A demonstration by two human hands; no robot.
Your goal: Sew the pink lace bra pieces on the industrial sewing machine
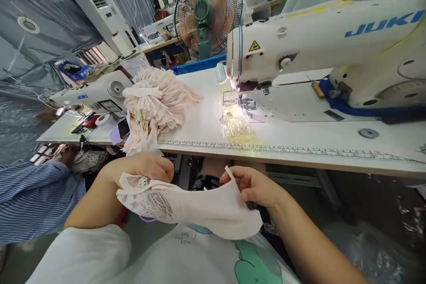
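Observation:
A pale pink garment piece with a lace panel [213,208] is stretched between my two hands over my lap, in front of the table edge. My left hand [146,168] is closed on its upper left part, beside the lace, with the fingertips partly hidden. At the other end, my right hand [254,186] pinches the upper right edge, where a narrow strip sticks up between thumb and fingers. Beyond the table edge stands a white sewing machine [259,53], its lamp lit over the needle area. A heap of similar pale pink pieces [156,106] lies on the table's left part.
The white table [199,120] has a printed ruler [213,145] along its front edge. A second sewing machine [96,93] stands at the left, near a person's striped sleeve [40,195]. Behind the table is a large fan [203,22]. A metal disc [368,133] lies at the right.

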